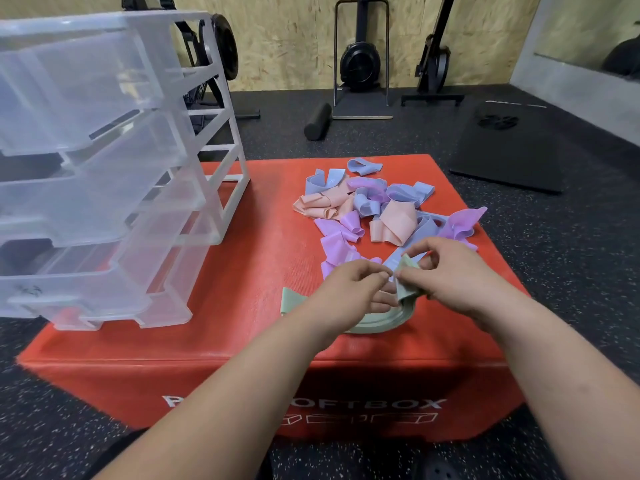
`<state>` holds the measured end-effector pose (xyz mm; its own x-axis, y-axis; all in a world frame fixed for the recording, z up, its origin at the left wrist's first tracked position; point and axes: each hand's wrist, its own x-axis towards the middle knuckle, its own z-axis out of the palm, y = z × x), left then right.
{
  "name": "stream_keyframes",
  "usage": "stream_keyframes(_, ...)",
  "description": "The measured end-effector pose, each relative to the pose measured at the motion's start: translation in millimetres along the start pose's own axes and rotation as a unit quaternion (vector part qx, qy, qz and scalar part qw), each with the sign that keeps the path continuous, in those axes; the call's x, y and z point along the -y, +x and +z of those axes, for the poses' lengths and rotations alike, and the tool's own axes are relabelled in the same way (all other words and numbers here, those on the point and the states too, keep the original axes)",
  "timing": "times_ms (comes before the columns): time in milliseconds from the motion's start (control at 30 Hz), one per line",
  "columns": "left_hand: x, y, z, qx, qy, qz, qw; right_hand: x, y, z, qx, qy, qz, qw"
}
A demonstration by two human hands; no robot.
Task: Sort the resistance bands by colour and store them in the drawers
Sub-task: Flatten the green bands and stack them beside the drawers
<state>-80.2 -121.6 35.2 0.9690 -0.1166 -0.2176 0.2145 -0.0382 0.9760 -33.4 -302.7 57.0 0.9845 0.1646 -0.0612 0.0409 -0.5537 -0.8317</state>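
Observation:
A loose pile of resistance bands (381, 206) in blue, peach and purple lies on the red soft box (242, 306). Nearer to me, several green bands (375, 323) lie in a small heap under my hands. My right hand (453, 275) pinches a folded green band (408, 284) between thumb and fingers. My left hand (353, 292) meets it from the left, its fingertips pinching the same green band. A clear plastic drawer unit (104, 168) stands on the box at the left, its drawers pulled out.
Around the box is black speckled gym floor. Behind it lie a black foam roller (317, 121), exercise machines against a wooden wall, and a dark mat (509, 150) at the right. One green band end (291, 299) sticks out left of my left wrist.

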Motion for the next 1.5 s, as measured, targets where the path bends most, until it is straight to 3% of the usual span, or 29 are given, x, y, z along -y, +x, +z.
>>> stream_keyframes(233,-7,9,-5,-0.006,-0.088,-0.071,0.994,8,-9,12,0.034,-0.021,-0.021,0.999)
stream_keyframes(367,-1,13,-16,-0.037,-0.019,-0.051,0.998,7,-14,18,0.103,-0.007,-0.073,0.992)
stream_keyframes(467,2,11,-24,-0.089,0.019,-0.045,0.995,2,-10,20,0.105,0.017,-0.107,0.988)
stream_keyframes(600,-2,11,-42,-0.114,0.007,-0.042,0.993,-6,-2,27,0.095,-0.117,-0.169,0.974)
stream_keyframes(733,-6,1,-67,-0.133,0.025,-0.063,0.989,-14,5,53,0.174,-0.142,-0.169,0.96)
stream_keyframes(1067,12,-19,-131,-0.194,0.09,-0.097,0.972,-9,24,108,0.181,-0.246,-0.283,0.909)
stream_keyframes(1300,34,-27,-161,-0.254,0.239,-0.08,0.934,-7,30,133,0.184,-0.321,-0.304,0.878)
stream_keyframes(1500,41,-31,-172,-0.218,0.327,-0.112,0.913,-6,24,145,0.164,-0.375,-0.325,0.852)
